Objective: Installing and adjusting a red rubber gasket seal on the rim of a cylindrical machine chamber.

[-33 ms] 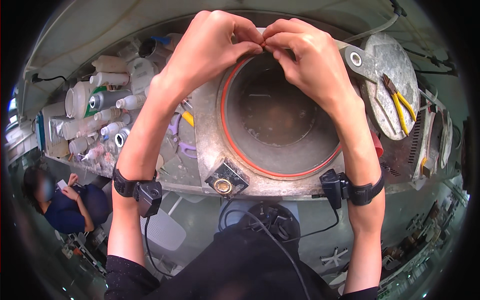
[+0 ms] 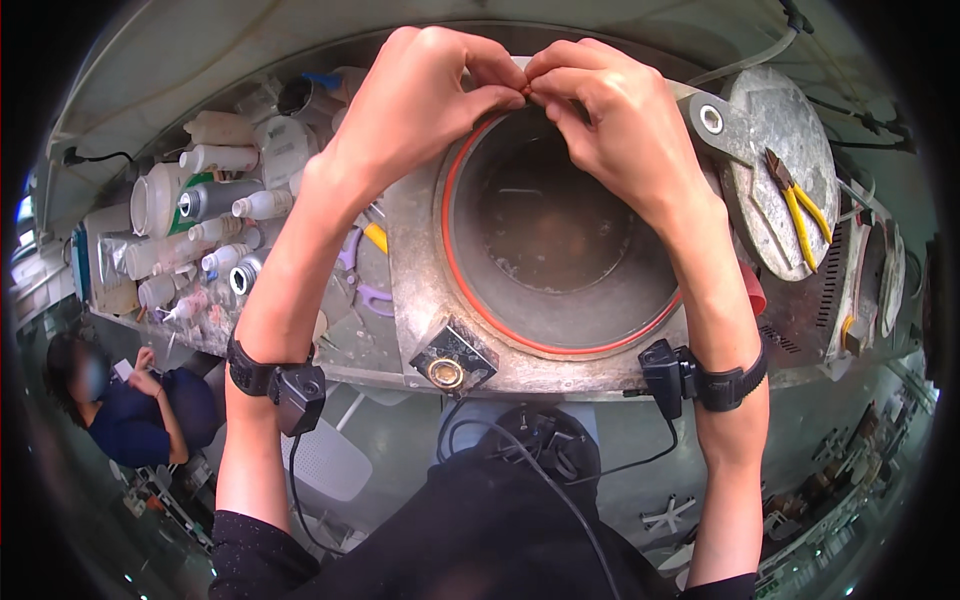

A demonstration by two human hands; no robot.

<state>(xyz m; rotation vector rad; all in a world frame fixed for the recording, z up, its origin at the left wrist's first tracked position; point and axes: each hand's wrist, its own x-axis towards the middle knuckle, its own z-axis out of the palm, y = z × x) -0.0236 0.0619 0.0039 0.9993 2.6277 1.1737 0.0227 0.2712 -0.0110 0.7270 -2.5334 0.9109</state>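
Both hands meet at the far rim of a round metal chamber (image 2: 560, 240). The left hand (image 2: 420, 100) and right hand (image 2: 610, 125) have their fingertips pinched together on the orange seal ring (image 2: 470, 290) where it runs along the top edge of the opening. The pinch is tight, thumbs against forefingers, and the bit of ring between them is mostly covered by the fingers, so how much of it is lifted cannot be told. The rest of the ring sits around the mouth of the chamber, showing on the left side and along the near edge; the right forearm hides part of it.

Inside, the chamber looks dark and dull, with some pale smears on the bottom. Nothing distinct lies in it that I can make out.

To the left, a crowd of white and grey bottles (image 2: 215, 235) lies and stands on the bench; their contents do not show. Purple-handled scissors (image 2: 360, 280) lie just beside the chamber, partly under the left arm. To the right, a round metal lid (image 2: 790, 150) is swung aside, with yellow-handled pliers (image 2: 795, 205) resting on it. A small square fitting (image 2: 450, 362) sits on the near edge of the chamber. Each wrist wears a black band with a cabled box. Lower left, a seated person (image 2: 130, 405) in dark blue is blurred.
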